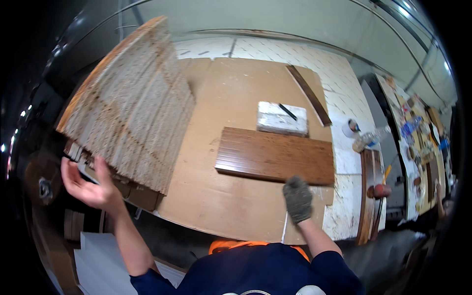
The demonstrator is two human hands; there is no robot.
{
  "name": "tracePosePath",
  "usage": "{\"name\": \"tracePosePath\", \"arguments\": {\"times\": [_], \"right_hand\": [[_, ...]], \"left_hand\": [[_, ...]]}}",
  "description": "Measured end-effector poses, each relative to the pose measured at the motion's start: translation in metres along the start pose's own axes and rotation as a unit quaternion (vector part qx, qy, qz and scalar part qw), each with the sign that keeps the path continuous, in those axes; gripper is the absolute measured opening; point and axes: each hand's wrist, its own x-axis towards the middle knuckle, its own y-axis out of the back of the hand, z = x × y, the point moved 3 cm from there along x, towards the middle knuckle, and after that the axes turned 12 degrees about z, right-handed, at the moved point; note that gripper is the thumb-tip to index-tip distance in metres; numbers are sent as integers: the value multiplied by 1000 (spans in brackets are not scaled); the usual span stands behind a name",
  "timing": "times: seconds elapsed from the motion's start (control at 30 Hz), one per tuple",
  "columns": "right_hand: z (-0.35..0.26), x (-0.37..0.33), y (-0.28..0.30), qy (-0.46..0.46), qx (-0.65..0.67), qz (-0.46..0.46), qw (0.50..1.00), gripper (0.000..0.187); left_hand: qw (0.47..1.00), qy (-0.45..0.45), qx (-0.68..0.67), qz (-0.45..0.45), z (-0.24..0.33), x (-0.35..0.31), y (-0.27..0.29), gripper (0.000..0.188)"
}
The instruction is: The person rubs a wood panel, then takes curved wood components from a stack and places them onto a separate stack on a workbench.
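Observation:
My bare left hand [92, 189] is raised by the lower front corner of a tall stack of boards [132, 108], palm turned up. Its fingers are apart and nothing is in them. A dark knit glove covers my right hand [298, 200], which is at the front edge of a brown wood-grain plank [275, 155]. The gloved fingers look curled together; whatever they may hold is hidden beneath them. This plank lies flat across a cardboard sheet [226, 201] on the table.
Behind the plank sits a white wrapped block [281, 119] with a black stick [287, 111] on top. A narrow dark strip [309, 94] lies farther back. On the right are a cup [350, 128], a plastic bottle [371, 138], wood strips [366, 196] and a red-headed mallet [381, 191].

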Motion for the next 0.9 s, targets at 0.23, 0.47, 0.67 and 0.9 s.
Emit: {"name": "tracePosePath", "arguments": {"times": [0.23, 0.47, 0.67, 0.9], "right_hand": [[110, 49, 78, -81, -223, 63, 969, 92], [156, 53, 75, -101, -67, -1, 993, 91], [145, 62, 63, -86, -118, -20, 989, 86], [150, 53, 70, -72, -61, -8, 996, 69]], "left_hand": [[787, 354, -93, -497, 3, -227, -68, 105], [666, 459, -112, -577, -8, -323, -93, 113], [685, 439, -71, -577, -17, -325, -81, 106], [665, 484, -107, -559, -15, -336, -74, 101]]}}
